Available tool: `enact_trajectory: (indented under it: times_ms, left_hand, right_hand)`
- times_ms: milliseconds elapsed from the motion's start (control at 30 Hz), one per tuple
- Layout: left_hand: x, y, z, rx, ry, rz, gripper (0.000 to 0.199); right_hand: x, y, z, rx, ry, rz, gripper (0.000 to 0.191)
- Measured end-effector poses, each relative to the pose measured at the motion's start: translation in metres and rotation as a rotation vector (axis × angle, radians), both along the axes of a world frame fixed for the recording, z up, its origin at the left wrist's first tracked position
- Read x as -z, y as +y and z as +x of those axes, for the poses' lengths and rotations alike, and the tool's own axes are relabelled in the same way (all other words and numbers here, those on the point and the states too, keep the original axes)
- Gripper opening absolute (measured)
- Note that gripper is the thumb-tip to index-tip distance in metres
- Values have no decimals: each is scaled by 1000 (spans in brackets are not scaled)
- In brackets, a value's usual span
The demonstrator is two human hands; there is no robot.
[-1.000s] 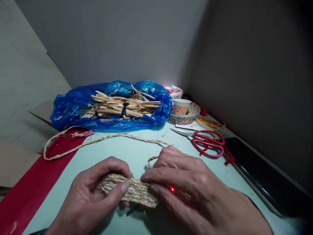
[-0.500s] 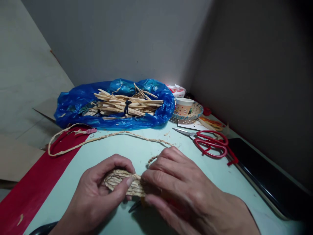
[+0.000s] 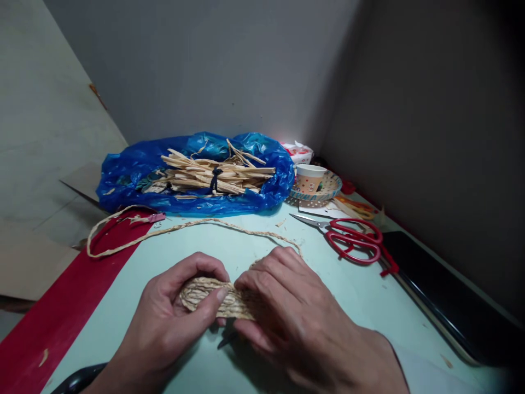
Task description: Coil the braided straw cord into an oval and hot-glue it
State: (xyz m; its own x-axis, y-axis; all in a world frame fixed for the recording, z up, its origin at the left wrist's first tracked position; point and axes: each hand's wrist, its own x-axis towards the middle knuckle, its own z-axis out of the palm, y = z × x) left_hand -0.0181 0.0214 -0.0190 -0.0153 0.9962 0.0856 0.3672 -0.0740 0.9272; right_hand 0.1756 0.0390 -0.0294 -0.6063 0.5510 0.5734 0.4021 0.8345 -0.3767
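A flat oval coil of braided straw cord (image 3: 199, 293) is held between my two hands above the table. My left hand (image 3: 164, 317) is closed round its left end, with the thumb pressed across the front rows. Fingers of my right hand (image 3: 315, 323) pinch the coil's right part and hide that end. From behind my right hand, a length of the same straw cord (image 3: 229, 224) runs back and loops to the left over the table. A dark pointed tip (image 3: 227, 340) sticks out below the coil beside my right fingers; the rest of that tool is hidden.
Behind lies a blue plastic bag (image 3: 123, 169) with a tied bundle of dry straw (image 3: 192, 175). To the right are red-handled scissors (image 3: 355, 241), a black flat device (image 3: 435, 295), and a paper cup (image 3: 310, 180) in a woven basket (image 3: 334, 186). A dark curved object (image 3: 80, 378) lies front left.
My right hand has shifted slightly left along the coil, its thumb and fingers drawing closer together. The coil is tipped a little differently, and the view has moved slightly.
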Motion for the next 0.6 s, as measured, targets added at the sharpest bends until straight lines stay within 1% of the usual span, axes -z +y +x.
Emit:
enact_trajectory:
  times_ms: [100,133,233,333,400,467,533,600]
  left_hand:
    - [-3,-1,7,-79,-81,-41,4]
    - [-3,-1,8,-79,-96,-45,4]
    - [-4,0,6,-3,-101,-54,4]
    - [-2,0,1,82,-136,-99,6]
    - [-1,-2,-2,130,-241,-159,12]
    - [-1,-3,-3,163,-407,-238,23]
    - [-2,-3,-3,172,-593,-315,31]
    - [-5,-1,-4,158,-747,-342,35]
  right_hand:
    - [2,0,-3,13,36,46,13]
    - [3,0,-4,14,34,55,12]
    - [3,-3,-4,26,3,26,10]
    - [0,-5,-2,33,-32,8,10]
    - [-2,-4,-1,33,-56,27,13]
    - [-3,-3,0,30,-78,49,17]
    - [-4,-2,1,32,-93,56,17]
    - [-3,-1,3,39,-98,48,14]
